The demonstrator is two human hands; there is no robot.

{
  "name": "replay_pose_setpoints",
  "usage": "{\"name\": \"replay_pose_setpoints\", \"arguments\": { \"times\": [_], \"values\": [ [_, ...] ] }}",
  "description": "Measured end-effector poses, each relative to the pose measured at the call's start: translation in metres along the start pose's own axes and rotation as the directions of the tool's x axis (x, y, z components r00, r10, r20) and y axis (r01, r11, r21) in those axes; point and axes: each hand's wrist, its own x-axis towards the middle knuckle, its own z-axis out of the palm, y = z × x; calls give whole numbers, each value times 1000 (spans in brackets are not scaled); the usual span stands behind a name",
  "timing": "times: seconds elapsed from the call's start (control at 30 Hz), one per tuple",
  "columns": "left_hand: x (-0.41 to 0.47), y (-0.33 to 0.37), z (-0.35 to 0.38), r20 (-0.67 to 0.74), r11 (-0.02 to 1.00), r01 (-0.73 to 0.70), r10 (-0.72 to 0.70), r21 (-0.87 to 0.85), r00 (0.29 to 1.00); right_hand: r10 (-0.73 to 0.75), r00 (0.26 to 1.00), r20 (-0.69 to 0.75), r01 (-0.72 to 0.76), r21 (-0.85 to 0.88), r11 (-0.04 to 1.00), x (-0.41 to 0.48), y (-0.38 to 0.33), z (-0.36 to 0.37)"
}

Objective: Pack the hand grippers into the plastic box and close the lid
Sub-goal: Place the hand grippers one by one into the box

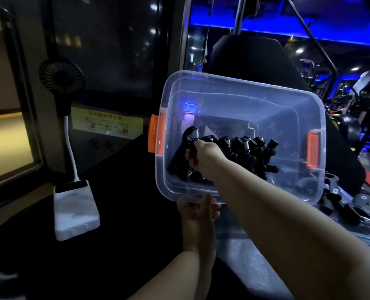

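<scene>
A clear plastic box (266,98) with orange latches (157,133) is tilted toward me, its opening facing the camera. My left hand (198,210) grips its near rim from below. My right hand (203,156) reaches inside and is shut on a black hand gripper (185,148) with a metal spring, at the box's left end. Several more black hand grippers (251,152) stand in a row to its right inside the box. The lid is not in view.
A small black fan (61,75) on a white stalk rises from a white power bank (75,210) on the dark surface at left. More black hand grippers (351,211) lie on a grey surface at lower right. Gym machines stand behind.
</scene>
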Motion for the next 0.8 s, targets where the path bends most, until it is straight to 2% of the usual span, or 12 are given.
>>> {"name": "replay_pose_setpoints", "arguments": {
  "times": [0.1,0.17,0.23,0.27,0.33,0.37,0.43,0.5,0.63,0.8],
  "values": [
    [2,0,-1,-7,1000,-8,8,-12,1000,24,1000,-17,-26,-94,995,12,5,4],
    [2,0,-2,3,1000,-4,4,-17,1000,-6,999,-33,-2,-236,972,21,6,6],
    [1,0,-2,5,999,8,-8,-45,1000,-66,997,-40,40,-461,887,28,5,7],
    [0,0,-2,3,999,13,-13,-53,1000,-117,992,-39,68,-615,786,29,3,6],
    [0,0,-2,9,999,13,-13,-46,1000,-225,974,-13,100,-869,484,30,0,2],
    [0,-1,-3,14,999,13,-12,-40,1000,-267,964,5,105,-926,362,31,-1,0],
    [0,-1,-4,12,1000,9,-9,-28,1000,-316,948,28,106,-967,233,30,-2,-4],
    [2,-1,-4,8,1000,14,-14,-25,1000,-359,933,36,115,-973,202,31,0,-6],
    [4,-3,-5,33,998,53,-52,-22,998,-415,910,21,137,-957,254,29,1,-10],
    [4,0,-4,24,998,60,-59,-26,998,-406,913,47,176,-941,287,27,-1,-14]
  ]
}}
